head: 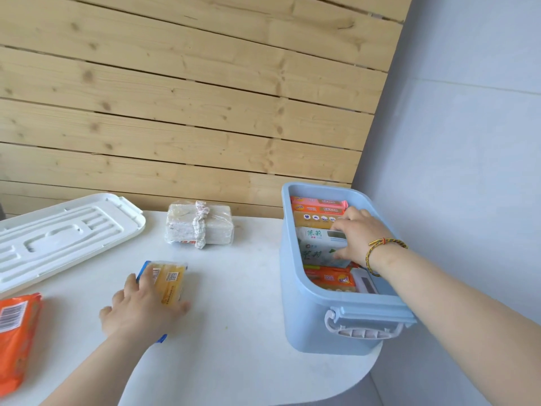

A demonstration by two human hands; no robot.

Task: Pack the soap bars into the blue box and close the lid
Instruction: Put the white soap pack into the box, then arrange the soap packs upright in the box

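Note:
The open blue box (pixel 295 288) stands at the table's right end, holding several wrapped soap bars in orange, pink and white. My right hand (pixel 358 237) reaches into it, fingers around a white soap box with green print (pixel 314 244). My left hand (pixel 143 306) lies over a yellow soap bar in a clear blue-edged wrapper (pixel 169 281) on the table, fingers curled onto it. A bundle of white soap bars tied with a cloth strip (pixel 199 225) sits at the back middle. An orange soap pack (pixel 16 335) lies at the left edge. The white lid (pixel 58 235) rests upside down at back left.
The white table (pixel 240 303) has a rounded right front corner below the box. A wooden plank wall (pixel 190 98) runs behind it and a grey wall (pixel 468 142) stands close to the right of the box.

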